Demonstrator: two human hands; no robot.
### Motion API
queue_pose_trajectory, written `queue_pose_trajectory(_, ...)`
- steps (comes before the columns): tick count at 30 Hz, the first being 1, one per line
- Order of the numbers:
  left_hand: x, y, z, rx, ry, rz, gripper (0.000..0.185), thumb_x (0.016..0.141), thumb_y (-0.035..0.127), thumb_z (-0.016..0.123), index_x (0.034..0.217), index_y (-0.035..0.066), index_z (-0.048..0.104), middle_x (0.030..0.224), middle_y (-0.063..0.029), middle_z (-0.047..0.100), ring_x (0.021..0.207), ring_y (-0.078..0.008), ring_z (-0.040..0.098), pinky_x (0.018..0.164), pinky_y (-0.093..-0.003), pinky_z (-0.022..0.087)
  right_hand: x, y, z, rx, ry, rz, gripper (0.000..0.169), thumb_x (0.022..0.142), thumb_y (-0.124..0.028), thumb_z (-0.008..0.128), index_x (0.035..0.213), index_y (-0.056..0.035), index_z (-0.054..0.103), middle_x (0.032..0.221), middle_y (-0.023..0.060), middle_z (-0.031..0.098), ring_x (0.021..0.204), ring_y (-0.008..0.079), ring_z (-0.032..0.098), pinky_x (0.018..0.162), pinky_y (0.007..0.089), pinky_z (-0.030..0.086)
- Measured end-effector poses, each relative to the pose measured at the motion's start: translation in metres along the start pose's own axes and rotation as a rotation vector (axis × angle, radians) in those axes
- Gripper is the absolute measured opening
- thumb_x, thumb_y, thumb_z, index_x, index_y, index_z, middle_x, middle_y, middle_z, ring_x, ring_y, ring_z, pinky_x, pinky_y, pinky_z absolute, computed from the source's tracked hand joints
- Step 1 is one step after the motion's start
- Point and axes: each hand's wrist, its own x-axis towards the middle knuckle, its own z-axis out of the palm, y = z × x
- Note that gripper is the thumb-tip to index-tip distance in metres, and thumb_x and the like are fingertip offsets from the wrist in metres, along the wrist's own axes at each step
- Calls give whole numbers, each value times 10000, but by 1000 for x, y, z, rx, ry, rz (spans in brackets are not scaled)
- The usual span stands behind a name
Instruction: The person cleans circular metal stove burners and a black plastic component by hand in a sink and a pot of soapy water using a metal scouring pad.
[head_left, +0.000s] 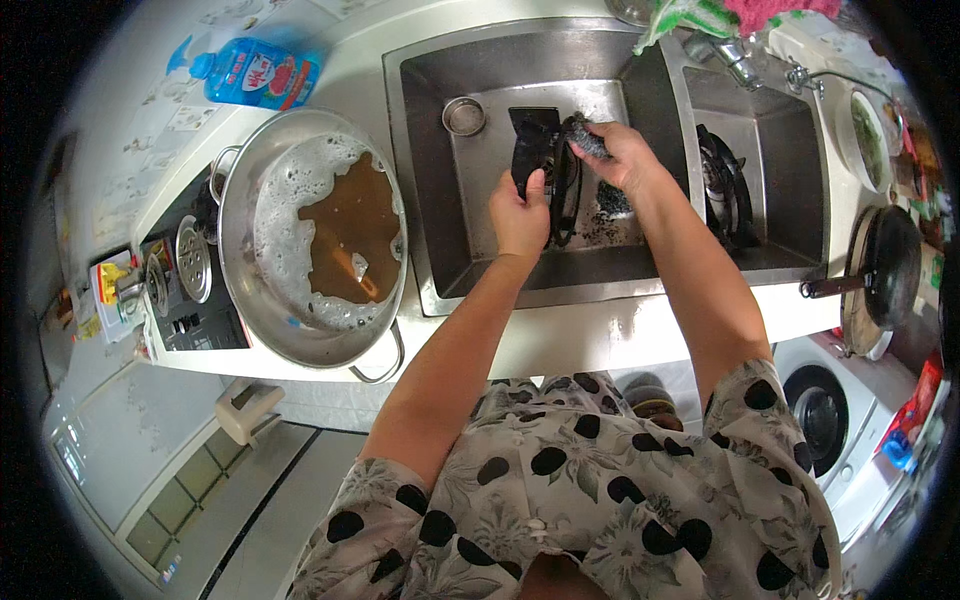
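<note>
My left hand (521, 214) grips the near end of a flat black metal piece (534, 135), which is held over the large basin of a stainless steel sink (487, 187). In my right hand (622, 154) is a grey steel wool scourer (589, 141), close to the upper end of a narrow black part (568, 199). Whether that narrow part is joined to the flat piece, I cannot tell. Dark residue (604, 225) and a black patch lie on the basin floor below my right forearm. A round metal strainer cup (463, 117) sits at the basin's upper left.
A large steel pot (240, 300) of brown, foamy liquid stands left of the sink, by a blue pump bottle (259, 75) and a gas hob (202, 322). Black pan supports (727, 187) lie in the smaller right basin, below the faucet (739, 64). A frying pan (892, 266) is at far right.
</note>
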Motion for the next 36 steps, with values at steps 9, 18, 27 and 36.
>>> queue_pose_trajectory(9, 8, -9, -5, -1, 114, 24, 241, 889, 215, 612, 859, -22, 580, 669, -118, 609, 580, -179, 538, 557, -333, 442, -81, 39, -12, -630, -351, -232, 152, 862, -55, 574, 1002, -55, 631, 962, 73, 633, 891, 197, 614, 802, 331, 480)
queue_pose_trajectory(18, 6, -8, -6, -129, 54, -109, 248, 898, 227, 607, 894, -21, 590, 655, -92, 582, 579, -135, 493, 551, -310, 428, 3, 19, -23, -1684, -261, -1428, 199, 795, -22, 552, 977, -6, 630, 1021, 117, 571, 996, 301, 531, 861, 367, 453)
queue_pose_trajectory(27, 3, -9, 1, 107, 27, -15, 256, 874, 253, 615, 875, -3, 598, 704, -171, 610, 614, -280, 581, 598, -377, 454, 11, 72, -76, -1772, -490, -389, 346, 768, -142, 646, 1082, 0, 611, 1031, 216, 609, 940, 344, 598, 862, 370, 467)
queue_pose_trajectory(36, 30, 16, -22, -453, -115, -437, 236, 954, 211, 526, 796, 37, 535, 682, -48, 550, 535, -144, 507, 511, -295, 437, -74, 11, -58, -224, -170, -11, 318, 931, -163, 550, 1208, -17, 492, 1040, 117, 604, 874, 221, 627, 762, 316, 534)
